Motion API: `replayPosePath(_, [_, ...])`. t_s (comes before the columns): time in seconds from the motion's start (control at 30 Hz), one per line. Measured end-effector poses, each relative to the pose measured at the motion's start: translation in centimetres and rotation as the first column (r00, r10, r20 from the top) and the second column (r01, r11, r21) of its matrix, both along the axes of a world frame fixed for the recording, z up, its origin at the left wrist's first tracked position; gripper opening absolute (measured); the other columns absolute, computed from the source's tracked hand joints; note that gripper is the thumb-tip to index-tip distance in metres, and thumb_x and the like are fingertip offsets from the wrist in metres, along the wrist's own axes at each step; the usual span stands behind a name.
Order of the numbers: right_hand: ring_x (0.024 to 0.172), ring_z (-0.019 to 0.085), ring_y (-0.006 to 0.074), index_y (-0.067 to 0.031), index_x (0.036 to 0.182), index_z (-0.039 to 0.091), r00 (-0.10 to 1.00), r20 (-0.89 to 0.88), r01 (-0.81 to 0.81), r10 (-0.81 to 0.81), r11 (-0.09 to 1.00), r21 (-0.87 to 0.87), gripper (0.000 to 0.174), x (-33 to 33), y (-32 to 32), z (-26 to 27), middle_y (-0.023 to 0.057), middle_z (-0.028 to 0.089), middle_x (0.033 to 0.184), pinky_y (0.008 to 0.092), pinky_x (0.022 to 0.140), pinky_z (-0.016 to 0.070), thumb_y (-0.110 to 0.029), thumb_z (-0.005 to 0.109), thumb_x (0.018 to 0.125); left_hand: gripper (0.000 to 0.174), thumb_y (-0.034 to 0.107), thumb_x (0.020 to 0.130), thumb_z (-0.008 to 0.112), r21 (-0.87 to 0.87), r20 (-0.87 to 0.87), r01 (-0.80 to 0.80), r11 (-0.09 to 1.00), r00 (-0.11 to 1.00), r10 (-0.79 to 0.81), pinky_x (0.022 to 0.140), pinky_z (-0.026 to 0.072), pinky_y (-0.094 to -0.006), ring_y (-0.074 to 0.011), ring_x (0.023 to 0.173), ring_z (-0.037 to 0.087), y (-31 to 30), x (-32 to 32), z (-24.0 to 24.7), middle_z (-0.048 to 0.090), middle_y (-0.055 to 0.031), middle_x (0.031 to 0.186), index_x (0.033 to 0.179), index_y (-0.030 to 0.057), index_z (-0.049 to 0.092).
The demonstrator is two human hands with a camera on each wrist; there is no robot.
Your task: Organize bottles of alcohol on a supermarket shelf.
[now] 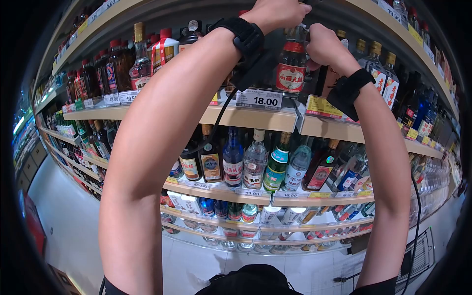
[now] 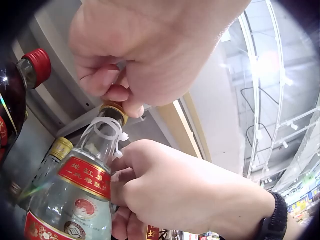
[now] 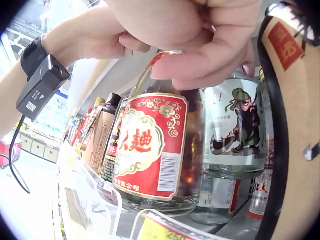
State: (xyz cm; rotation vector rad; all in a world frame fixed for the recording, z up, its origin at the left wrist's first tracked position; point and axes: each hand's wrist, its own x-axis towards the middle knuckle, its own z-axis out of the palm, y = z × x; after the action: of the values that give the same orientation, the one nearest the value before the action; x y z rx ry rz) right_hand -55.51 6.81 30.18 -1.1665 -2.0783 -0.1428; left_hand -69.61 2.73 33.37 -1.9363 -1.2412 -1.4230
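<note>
A clear glass liquor bottle with a red label stands on the upper shelf. My left hand is above it; in the left wrist view, my thumb and fingers pinch the top of its neck by the gold-rimmed cap. A thin white plastic tie loops round the neck below. My right hand is beside the neck, fingers curled, and pinches the tie's loose end, the tip hidden by the fingers. In the right wrist view, my right hand overlaps the bottle's shoulder, and its red label faces out.
Bottles crowd both sides: a red-capped dark bottle, a clear bottle with a painted figure and a tan box. A price tag lines the shelf edge. Lower shelves hold more bottles. A cart stands at lower right.
</note>
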Motion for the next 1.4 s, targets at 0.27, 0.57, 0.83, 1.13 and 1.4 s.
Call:
replayPosePath(0.27, [0.074,0.076,0.0302,0.0108,0.091,0.063,0.999,0.004,-0.041,0.041,0.997,0.072,0.011,0.6,0.9,0.1,0.0210,0.073,0.079,0.0394,0.067,0.0600,0.004,0.058,0.085,0.048,0.032,0.086,0.074,0.006,0.010,0.045,0.999,0.999,-0.045,0.085,0.0556,-0.0471,-0.0458,0.100,0.069,0.2,0.1,0.3,0.067,-0.0375,0.098,0.097,-0.0144,0.069])
replayPosePath(0.57, [0.072,0.075,0.0285,0.0087,0.090,0.065,0.999,0.020,-0.026,0.025,0.998,0.061,0.011,0.4,0.9,-0.1,0.0196,0.072,0.075,0.0393,0.068,0.0581,0.002,0.057,0.085,0.052,0.036,0.085,0.076,-0.074,0.034,0.058,0.996,0.998,-0.056,0.090,0.0551,-0.0463,-0.0452,0.106,0.068,-1.5,0.4,-0.2,0.068,-0.0362,0.106,0.102,-0.0133,0.070])
replayPosePath(0.83, [0.062,0.072,0.0285,0.0114,0.096,0.053,0.997,0.067,-0.049,0.044,0.996,0.074,0.013,0.4,1.4,-0.1,0.0210,0.068,0.074,0.0394,0.055,0.0541,0.004,0.053,0.085,0.051,0.035,0.086,0.076,-0.097,0.047,0.050,0.994,0.998,-0.046,0.091,0.0548,-0.0463,-0.0451,0.107,0.067,-1.4,0.4,-0.2,0.068,-0.0364,0.107,0.102,-0.0130,0.070])
replayPosePath(1.13, [0.059,0.069,0.0255,0.0104,0.096,0.054,0.997,0.001,-0.075,0.075,0.997,0.034,0.012,0.4,1.6,0.1,0.0188,0.067,0.072,0.0379,0.053,0.0514,0.004,0.054,0.086,0.052,0.035,0.086,0.075,-0.056,0.050,0.028,0.998,0.998,-0.025,0.093,0.0539,-0.0458,-0.0455,0.110,0.066,-0.8,0.5,0.1,0.067,-0.0361,0.109,0.104,-0.0127,0.069])
replayPosePath(1.4, [0.059,0.069,0.0240,0.0093,0.097,0.053,0.997,-0.006,-0.078,0.078,0.997,0.029,0.011,0.4,1.5,0.2,0.0172,0.067,0.073,0.0366,0.052,0.0508,0.003,0.053,0.088,0.051,0.034,0.086,0.076,-0.047,0.042,0.056,0.997,0.998,-0.054,0.093,0.0539,-0.0458,-0.0452,0.110,0.066,-1.3,0.4,0.0,0.067,-0.0366,0.109,0.104,-0.0130,0.069])
